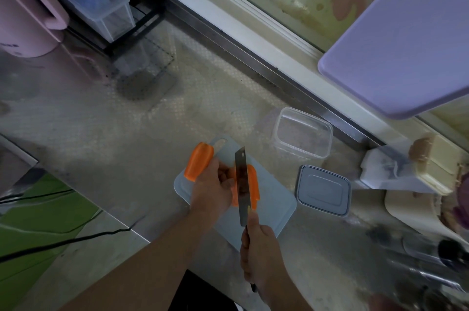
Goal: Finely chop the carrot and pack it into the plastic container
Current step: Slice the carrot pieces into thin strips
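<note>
Pink kettle (22,13) sitting far left on the steel counter (88,120), clear storage box (101,6) on a black rack just right of it. Pale blue cutting board (274,199) lying mid-counter. One carrot piece (198,164) resting on the board's upper left corner, partly overhanging. Left hand (213,189) pressing down on a second carrot piece (252,183), fingers curled together against it, tips partly hidden by the blade. Knife (243,183) standing edge-down across that carrot, right hand (258,252) wrapping its fingers tight round the handle, thumb lying along the top. Plastic container (302,133) sitting open beyond the board to the right, its grey lid (323,190) lying flat beside the board. Purple board (406,39) leaning upper right.
</note>
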The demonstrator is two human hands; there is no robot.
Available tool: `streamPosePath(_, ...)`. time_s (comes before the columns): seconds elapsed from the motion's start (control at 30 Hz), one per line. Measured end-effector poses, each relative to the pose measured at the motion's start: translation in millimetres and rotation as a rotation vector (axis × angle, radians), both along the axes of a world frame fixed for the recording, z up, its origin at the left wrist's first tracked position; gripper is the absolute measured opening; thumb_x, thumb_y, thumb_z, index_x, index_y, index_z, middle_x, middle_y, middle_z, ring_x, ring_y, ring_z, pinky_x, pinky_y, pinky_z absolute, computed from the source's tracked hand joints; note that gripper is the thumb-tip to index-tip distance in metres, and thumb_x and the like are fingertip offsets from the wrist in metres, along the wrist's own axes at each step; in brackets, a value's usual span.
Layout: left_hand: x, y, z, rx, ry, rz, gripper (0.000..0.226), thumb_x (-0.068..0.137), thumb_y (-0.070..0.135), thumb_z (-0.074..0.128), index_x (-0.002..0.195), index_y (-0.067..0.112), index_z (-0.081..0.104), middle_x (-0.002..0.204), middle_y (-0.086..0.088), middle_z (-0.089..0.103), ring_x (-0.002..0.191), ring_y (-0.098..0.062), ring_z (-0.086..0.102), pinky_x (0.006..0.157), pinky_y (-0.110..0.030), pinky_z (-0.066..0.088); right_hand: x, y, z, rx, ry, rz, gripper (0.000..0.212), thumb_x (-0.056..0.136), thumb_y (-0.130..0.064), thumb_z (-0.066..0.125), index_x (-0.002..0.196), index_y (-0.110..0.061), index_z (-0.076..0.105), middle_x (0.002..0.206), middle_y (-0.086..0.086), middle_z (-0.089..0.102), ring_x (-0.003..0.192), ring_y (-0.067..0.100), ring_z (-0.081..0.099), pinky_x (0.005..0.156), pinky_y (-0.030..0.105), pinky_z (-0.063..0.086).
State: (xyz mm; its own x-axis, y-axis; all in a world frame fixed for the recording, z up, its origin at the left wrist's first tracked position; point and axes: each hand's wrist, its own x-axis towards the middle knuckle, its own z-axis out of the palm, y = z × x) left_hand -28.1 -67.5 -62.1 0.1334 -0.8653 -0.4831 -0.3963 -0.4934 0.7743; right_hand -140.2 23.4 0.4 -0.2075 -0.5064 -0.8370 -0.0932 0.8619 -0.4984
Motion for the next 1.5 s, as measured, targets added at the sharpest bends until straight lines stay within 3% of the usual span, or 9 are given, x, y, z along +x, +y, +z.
streamPosePath(0.1,1.7,0.4,3.9,0.002,-0.023,-0.005,0.022,0.093,0.007,0.061,0.09,0.027,0.055,0.084,0.001,0.062,0.079,-0.014,0.06,0.073,-0.027,0.051,-0.9,1.9,-2.4,0.014,0.001,-0.011,0.058,0.104,-0.06,0.035,0.061,-0.022,0.038,0.052,-0.002,0.031,0.04,0.012,0.026,0.044,0.021,0.022)
streamPosePath(0.2,1.3,0.7,3.3,-0.004,-0.018,-0.002,0.023,0.093,0.007,0.06,0.089,0.028,0.055,0.083,0.002,0.062,0.079,-0.013,0.06,0.073,-0.027,0.051,-2.5,10.9,-11.1,0.042,0.062,0.015,0.057,0.099,-0.068,0.036,0.065,-0.023,0.046,0.052,-0.006,0.04,0.044,0.011,0.035,0.049,0.023,0.026)
streamPosePath(0.43,2.2,-0.2,-0.7,0.018,-0.014,-0.002,0.021,0.094,0.009,0.067,0.094,0.027,0.057,0.088,0.004,0.064,0.084,-0.012,0.062,0.078,-0.027,0.05,3.2,16.1,-14.5,0.044,0.128,0.055,0.056,0.101,-0.064,0.032,0.067,-0.023,0.049,0.055,-0.006,0.044,0.051,0.013,0.041,0.054,0.024,0.031)
streamPosePath(0.57,2.4,0.4,-1.5,0.002,0.004,0.0,0.024,0.093,0.006,0.065,0.091,0.028,0.056,0.085,0.003,0.064,0.082,-0.013,0.063,0.079,-0.034,0.054,9.9,-3.1,-10.8,0.046,0.077,0.03,0.052,0.104,-0.06,0.033,0.07,-0.023,0.047,0.054,-0.007,0.037,0.047,0.01,0.034,0.049,0.024,0.029)
streamPosePath(0.93,-0.5,0.5,2.4,0.005,0.001,0.022,0.02,0.093,0.008,0.064,0.094,0.026,0.057,0.087,0.004,0.063,0.082,-0.01,0.061,0.076,-0.027,0.048,5.8,-8.5,-10.4,0.033,0.09,0.043,0.052,0.101,-0.066,0.034,0.075,-0.023,0.05,0.057,-0.006,0.04,0.043,0.007,0.035,0.047,0.024,0.031)
streamPosePath(1.07,0.1,-0.1,-1.0,0.025,0.003,0.032,0.022,0.092,0.01,0.068,0.093,0.028,0.056,0.088,0.004,0.065,0.085,-0.013,0.064,0.083,-0.035,0.052,-1.3,16.0,-16.2,0.07,0.148,0.049,0.053,0.1,-0.066,0.034,0.078,-0.023,0.056,0.065,-0.006,0.05,0.055,0.008,0.045,0.054,0.025,0.035)
streamPosePath(1.2,0.9,1.8,-0.9,0.011,0.004,0.013,0.023,0.092,0.009,0.068,0.093,0.028,0.056,0.088,0.005,0.064,0.084,-0.01,0.062,0.077,-0.027,0.047,-0.1,22.1,-23.0,0.083,0.166,0.088,0.054,0.102,-0.063,0.033,0.09,-0.018,0.059,0.075,-0.001,0.055,0.065,0.012,0.051,0.061,0.03,0.04)
streamPosePath(1.37,1.3,3.0,0.1,-0.013,0.009,0.006,0.025,0.091,0.006,0.068,0.091,0.028,0.055,0.086,0.003,0.064,0.082,-0.012,0.062,0.076,-0.026,0.049,7.1,-10.5,-21.5,0.011,0.07,0.039,0.051,0.103,-0.061,0.034,0.075,-0.021,0.05,0.058,-0.005,0.039,0.045,0.008,0.036,0.048,0.024,0.032)
streamPosePath(1.5,1.0,3.3,2.6,0.014,0.01,0.017,0.024,0.092,0.007,0.067,0.093,0.028,0.056,0.088,0.002,0.065,0.084,-0.013,0.063,0.078,-0.029,0.05,11.2,-24.3,-29.0,-0.033,0.061,0.005,0.051,0.101,-0.065,0.036,0.072,-0.024,0.046,0.058,-0.005,0.04,0.045,0.008,0.036,0.047,0.023,0.031)
